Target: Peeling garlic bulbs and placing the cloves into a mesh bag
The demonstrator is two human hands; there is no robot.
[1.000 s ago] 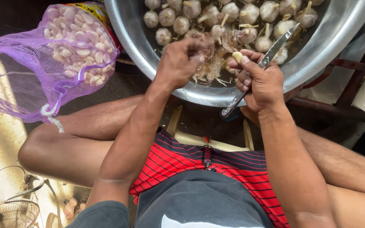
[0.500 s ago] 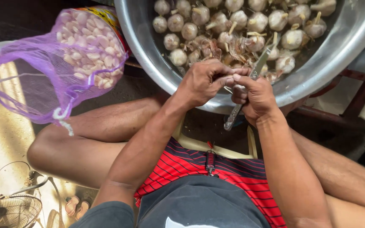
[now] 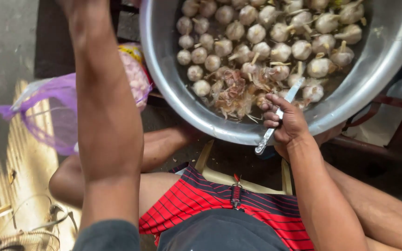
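At top edge of frame the left hand is cut off, only the raised forearm (image 3: 103, 107) shows, so can't tell if it's open or closed. Right hand (image 3: 288, 124) is wrapped around a small metal knife (image 3: 278, 116) at the bowl's near rim, blade pointing in over the garlic. Big steel bowl (image 3: 173, 93) (far side out of frame) holds whole garlic bulbs (image 3: 257, 35) plus a heap of papery peels (image 3: 233, 95) near the knife. Purple mesh bag (image 3: 56, 116) sits left of the bowl, half hidden behind the forearm, pale cloves (image 3: 136, 76) inside
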